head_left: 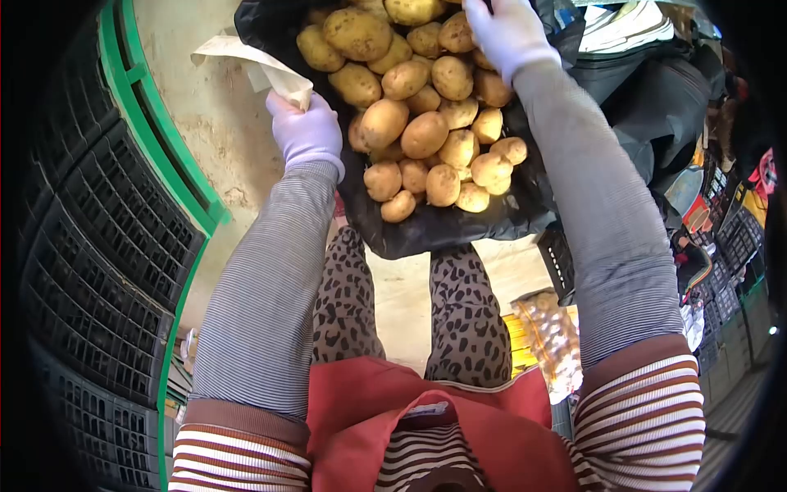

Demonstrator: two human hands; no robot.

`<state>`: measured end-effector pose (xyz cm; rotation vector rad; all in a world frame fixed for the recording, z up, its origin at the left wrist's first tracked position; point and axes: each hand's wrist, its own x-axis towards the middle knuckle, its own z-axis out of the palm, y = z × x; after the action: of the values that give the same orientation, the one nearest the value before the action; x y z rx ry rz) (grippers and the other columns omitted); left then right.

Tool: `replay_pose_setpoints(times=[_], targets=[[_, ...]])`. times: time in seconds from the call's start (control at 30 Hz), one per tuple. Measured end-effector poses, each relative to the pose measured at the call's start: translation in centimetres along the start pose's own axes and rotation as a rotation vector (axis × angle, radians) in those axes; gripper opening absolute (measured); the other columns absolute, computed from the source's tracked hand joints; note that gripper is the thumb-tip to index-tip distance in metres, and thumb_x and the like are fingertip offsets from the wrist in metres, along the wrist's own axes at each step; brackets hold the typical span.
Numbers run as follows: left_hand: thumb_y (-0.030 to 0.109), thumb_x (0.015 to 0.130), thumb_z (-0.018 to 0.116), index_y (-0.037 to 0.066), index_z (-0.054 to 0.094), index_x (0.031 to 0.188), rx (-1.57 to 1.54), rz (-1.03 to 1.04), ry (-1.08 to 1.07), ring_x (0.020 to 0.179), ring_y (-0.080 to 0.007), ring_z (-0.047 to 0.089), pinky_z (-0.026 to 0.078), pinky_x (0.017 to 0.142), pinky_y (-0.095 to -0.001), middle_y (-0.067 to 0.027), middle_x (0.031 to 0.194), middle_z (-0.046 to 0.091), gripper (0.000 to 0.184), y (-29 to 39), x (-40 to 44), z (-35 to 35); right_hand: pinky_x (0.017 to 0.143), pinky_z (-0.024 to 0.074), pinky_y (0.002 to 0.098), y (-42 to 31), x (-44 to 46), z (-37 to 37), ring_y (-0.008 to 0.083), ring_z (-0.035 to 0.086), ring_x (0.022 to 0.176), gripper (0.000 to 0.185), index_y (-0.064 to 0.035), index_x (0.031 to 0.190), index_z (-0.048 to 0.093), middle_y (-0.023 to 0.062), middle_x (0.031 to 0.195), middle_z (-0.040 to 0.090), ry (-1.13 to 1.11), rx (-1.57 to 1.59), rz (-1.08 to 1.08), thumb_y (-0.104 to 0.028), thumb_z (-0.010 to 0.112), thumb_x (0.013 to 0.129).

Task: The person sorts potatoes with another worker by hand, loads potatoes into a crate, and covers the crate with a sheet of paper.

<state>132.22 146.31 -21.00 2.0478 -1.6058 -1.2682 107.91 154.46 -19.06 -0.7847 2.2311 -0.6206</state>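
Observation:
A black-lined crate (pixel 459 238) full of potatoes (pixel 425 135) stands in front of my legs, with the black plastic lining folded over its rim. My left hand (pixel 307 135), in a pale lilac glove, is closed on a crumpled cream piece of paper (pixel 266 70) beside the crate's left edge. At the top right, my right hand (pixel 512 37), gloved alike, reaches over the potatoes with its visible fingers apart; the frame edge cuts off part of it. Whether it touches a potato, I cannot tell.
Stacked black plastic crates (pixel 98 205) in a green frame (pixel 152 123) line the left side. Dark bags (pixel 656 98) lie at the upper right. A net bag (pixel 548 336) of round produce sits beside my right leg, next to something yellow (pixel 518 344).

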Motion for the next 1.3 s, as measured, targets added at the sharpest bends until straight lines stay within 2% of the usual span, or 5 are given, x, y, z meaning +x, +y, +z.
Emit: replay_pose_setpoints(times=[0.47, 0.6, 0.83, 0.97, 1.3], targets=[[0.009, 0.094, 0.055, 0.001, 0.034, 0.143, -0.185, -0.006, -0.27, 0.086, -0.0218, 0.058, 0.051, 0.076, -0.036, -0.0153, 0.107, 0.058, 0.054, -2.6, 2.1, -2.9, 0.112, 0.0302, 0.0459, 0.8, -17.0, 6.3, 0.0367, 0.038, 0.135, 0.047, -0.0086, 0.135, 0.05, 0.0192, 0.143, 0.043, -0.183, -0.212, -0.278, -0.018, 0.055, 0.089], [-0.003, 0.089, 0.045, 0.0, 0.033, 0.149, 0.237, 0.768, -0.186, 0.135, -0.033, 0.039, 0.029, 0.114, -0.0429, -0.0235, 0.144, 0.042, 0.061, 2.8, -6.9, -6.9, 0.104, 0.0408, 0.045, 2.7, -26.9, -1.3, 0.0399, 0.051, 0.122, 0.047, -0.0019, 0.133, 0.05, 0.0236, 0.136, 0.05, -0.208, -0.007, -0.079, -0.024, 0.056, 0.092], [0.049, 0.086, 0.059, -0.002, 0.008, 0.153, 0.84, 0.721, -0.996, 0.147, -0.047, 0.005, 0.0, 0.119, -0.0523, -0.0281, 0.157, 0.017, 0.099, 6.5, -21.9, -2.5, 0.104, 0.0411, 0.0432, 2.5, -43.2, -12.2, 0.0387, 0.051, 0.121, 0.048, 0.0004, 0.131, 0.051, 0.024, 0.13, 0.055, -0.493, -0.018, 0.343, -0.027, 0.053, 0.092], [0.018, 0.085, 0.063, 0.01, 0.053, 0.135, 0.083, 0.867, -1.64, 0.118, -0.0427, 0.048, 0.041, 0.101, -0.0489, -0.0233, 0.13, 0.049, 0.052, 16.9, -27.6, -9.7, 0.104, 0.0408, 0.0434, 0.8, -47.1, -17.2, 0.0385, 0.053, 0.12, 0.054, 0.0011, 0.134, 0.049, 0.0252, 0.126, 0.057, -0.437, -0.019, 0.317, -0.034, 0.05, 0.092], [0.036, 0.087, 0.069, 0.008, 0.058, 0.134, 0.035, 1.48, -2.407, 0.125, -0.0301, 0.05, 0.024, 0.11, -0.0487, -0.0142, 0.13, 0.057, 0.056, 47.9, -30.6, -35.5, 0.097, 0.0483, 0.0413, -13.9, -43.4, -28.4, 0.0354, 0.06, 0.112, 0.057, -0.0049, 0.14, 0.046, 0.0218, 0.135, 0.053, -0.28, -0.102, 0.331, -0.036, 0.052, 0.093]])
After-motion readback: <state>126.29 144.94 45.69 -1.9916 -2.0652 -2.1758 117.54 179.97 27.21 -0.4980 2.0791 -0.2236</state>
